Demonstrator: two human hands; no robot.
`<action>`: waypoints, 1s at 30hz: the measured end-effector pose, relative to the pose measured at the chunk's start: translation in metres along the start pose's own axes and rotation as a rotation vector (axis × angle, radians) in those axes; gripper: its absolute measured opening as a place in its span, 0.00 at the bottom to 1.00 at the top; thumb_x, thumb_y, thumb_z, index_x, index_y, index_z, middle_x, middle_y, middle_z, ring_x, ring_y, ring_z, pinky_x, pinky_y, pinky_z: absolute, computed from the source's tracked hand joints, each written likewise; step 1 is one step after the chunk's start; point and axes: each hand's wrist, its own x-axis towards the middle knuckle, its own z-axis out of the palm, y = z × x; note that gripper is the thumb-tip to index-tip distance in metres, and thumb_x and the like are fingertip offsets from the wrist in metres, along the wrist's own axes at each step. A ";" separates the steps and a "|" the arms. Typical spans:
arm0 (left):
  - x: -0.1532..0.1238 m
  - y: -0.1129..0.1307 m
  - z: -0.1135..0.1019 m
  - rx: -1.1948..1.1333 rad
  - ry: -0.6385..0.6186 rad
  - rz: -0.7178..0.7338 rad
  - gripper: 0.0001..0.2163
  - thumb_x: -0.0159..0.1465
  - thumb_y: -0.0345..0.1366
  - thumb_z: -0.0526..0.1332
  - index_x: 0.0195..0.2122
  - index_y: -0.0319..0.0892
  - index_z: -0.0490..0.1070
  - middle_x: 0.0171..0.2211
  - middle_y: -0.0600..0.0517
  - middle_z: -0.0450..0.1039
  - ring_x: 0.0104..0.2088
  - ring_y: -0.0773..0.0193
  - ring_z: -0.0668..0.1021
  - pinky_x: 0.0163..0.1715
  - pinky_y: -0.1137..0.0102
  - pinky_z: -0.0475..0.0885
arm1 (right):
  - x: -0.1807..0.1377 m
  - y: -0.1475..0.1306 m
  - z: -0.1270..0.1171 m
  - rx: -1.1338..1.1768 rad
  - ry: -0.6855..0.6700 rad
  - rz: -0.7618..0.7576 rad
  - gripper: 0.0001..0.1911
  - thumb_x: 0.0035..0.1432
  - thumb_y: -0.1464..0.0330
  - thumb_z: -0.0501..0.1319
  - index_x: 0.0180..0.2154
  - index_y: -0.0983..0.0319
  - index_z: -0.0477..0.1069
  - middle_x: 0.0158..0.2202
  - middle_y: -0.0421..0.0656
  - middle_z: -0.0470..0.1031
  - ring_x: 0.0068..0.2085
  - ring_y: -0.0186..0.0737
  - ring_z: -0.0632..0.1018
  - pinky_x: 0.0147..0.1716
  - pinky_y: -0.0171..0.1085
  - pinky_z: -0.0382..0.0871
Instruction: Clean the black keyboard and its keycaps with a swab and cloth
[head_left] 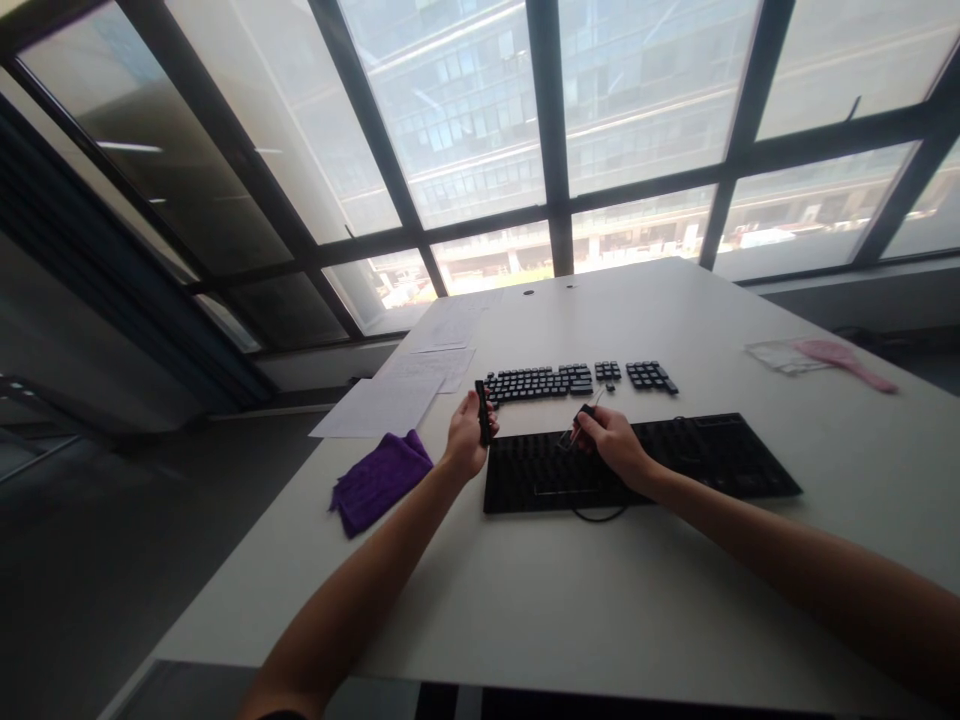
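A black keyboard (705,450) lies on the white table, its keycaps off. My left hand (466,440), raised at its left end, is closed around a long black spacebar keycap (482,412) held upright. Over the keyboard's left half, my right hand (613,445) pinches a keycap puller (583,412) with a dark handle and thin wires. The wire end points down at the keyboard; whether it touches is hard to tell. Behind the keyboard, loose black keycaps (544,382) lie in rows, with a number-pad group (651,376) to the right.
A folded purple cloth (382,480) lies left of the keyboard, near the table's left edge. White paper sheets (382,405) are behind it. A pink handled item (847,362) and a clear bag (780,356) sit at the right. A cable loop (600,517) pokes out in front.
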 end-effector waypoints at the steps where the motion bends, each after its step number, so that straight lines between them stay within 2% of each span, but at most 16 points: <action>1: 0.005 0.005 -0.004 0.004 0.054 -0.034 0.11 0.65 0.42 0.62 0.41 0.38 0.70 0.26 0.55 0.65 0.20 0.74 0.68 0.18 0.78 0.64 | 0.000 0.000 0.000 0.000 -0.002 0.000 0.17 0.57 0.56 0.60 0.28 0.63 0.68 0.25 0.43 0.74 0.24 0.36 0.72 0.22 0.35 0.63; 3: 0.013 0.013 -0.010 0.067 0.105 -0.096 0.08 0.65 0.36 0.61 0.40 0.36 0.72 0.26 0.54 0.65 0.20 0.74 0.68 0.18 0.78 0.64 | 0.001 0.002 0.000 -0.001 -0.007 -0.005 0.17 0.58 0.56 0.59 0.28 0.63 0.68 0.25 0.43 0.74 0.24 0.35 0.72 0.22 0.35 0.64; 5: 0.019 0.017 -0.013 0.217 0.044 -0.078 0.08 0.63 0.32 0.60 0.42 0.35 0.73 0.28 0.51 0.68 0.22 0.73 0.70 0.21 0.77 0.67 | 0.002 0.003 0.000 -0.006 -0.011 -0.012 0.17 0.58 0.56 0.59 0.28 0.63 0.68 0.25 0.43 0.75 0.24 0.35 0.72 0.22 0.35 0.64; 7: 0.023 0.018 -0.012 0.461 -0.087 0.066 0.11 0.61 0.31 0.62 0.45 0.36 0.74 0.32 0.49 0.72 0.26 0.70 0.73 0.25 0.75 0.70 | 0.003 0.005 0.000 -0.012 -0.015 -0.015 0.17 0.58 0.56 0.59 0.28 0.63 0.69 0.25 0.43 0.75 0.23 0.35 0.72 0.22 0.34 0.63; 9: 0.029 0.013 -0.008 0.754 -0.231 0.280 0.14 0.59 0.32 0.64 0.47 0.39 0.75 0.36 0.49 0.75 0.30 0.67 0.75 0.31 0.72 0.73 | 0.003 0.006 0.000 -0.015 -0.018 -0.014 0.17 0.58 0.56 0.59 0.28 0.63 0.69 0.24 0.43 0.75 0.23 0.35 0.72 0.22 0.34 0.63; 11: 0.037 0.006 -0.002 1.006 -0.385 0.457 0.13 0.59 0.33 0.66 0.45 0.41 0.76 0.38 0.49 0.77 0.35 0.63 0.77 0.38 0.68 0.74 | 0.003 0.007 0.000 -0.010 -0.015 -0.012 0.17 0.58 0.56 0.60 0.28 0.63 0.69 0.25 0.44 0.75 0.23 0.36 0.72 0.22 0.34 0.64; 13: 0.046 -0.003 0.004 1.170 -0.545 0.550 0.09 0.59 0.33 0.65 0.41 0.41 0.78 0.38 0.48 0.79 0.37 0.61 0.78 0.41 0.66 0.74 | 0.003 0.006 0.000 -0.008 -0.007 -0.012 0.17 0.58 0.56 0.60 0.28 0.63 0.69 0.24 0.44 0.75 0.23 0.36 0.72 0.22 0.34 0.64; 15: 0.055 -0.011 0.007 1.273 -0.644 0.610 0.07 0.60 0.33 0.65 0.39 0.42 0.79 0.38 0.48 0.80 0.38 0.59 0.79 0.42 0.65 0.73 | 0.003 0.005 0.000 -0.009 -0.006 -0.011 0.17 0.58 0.56 0.60 0.28 0.63 0.69 0.24 0.44 0.75 0.23 0.36 0.72 0.22 0.34 0.63; 19: 0.069 -0.020 0.004 1.386 -0.660 0.706 0.05 0.59 0.34 0.68 0.37 0.44 0.81 0.35 0.50 0.81 0.39 0.58 0.78 0.46 0.64 0.70 | 0.003 0.004 0.000 -0.014 -0.018 -0.013 0.17 0.58 0.56 0.59 0.27 0.63 0.69 0.24 0.43 0.74 0.23 0.35 0.71 0.22 0.34 0.63; 25: 0.082 -0.022 -0.006 1.317 -0.729 0.696 0.05 0.60 0.34 0.66 0.36 0.42 0.81 0.36 0.48 0.79 0.37 0.61 0.79 0.43 0.68 0.72 | 0.003 0.006 -0.001 -0.026 -0.023 -0.011 0.16 0.59 0.57 0.59 0.28 0.63 0.69 0.24 0.43 0.75 0.23 0.35 0.72 0.22 0.34 0.64; 30: 0.086 -0.021 -0.010 1.350 -0.693 0.734 0.07 0.59 0.35 0.67 0.39 0.43 0.80 0.37 0.48 0.78 0.39 0.59 0.77 0.45 0.65 0.70 | 0.001 0.004 -0.001 -0.033 -0.026 -0.001 0.17 0.59 0.56 0.59 0.28 0.63 0.69 0.25 0.43 0.75 0.23 0.36 0.72 0.22 0.34 0.64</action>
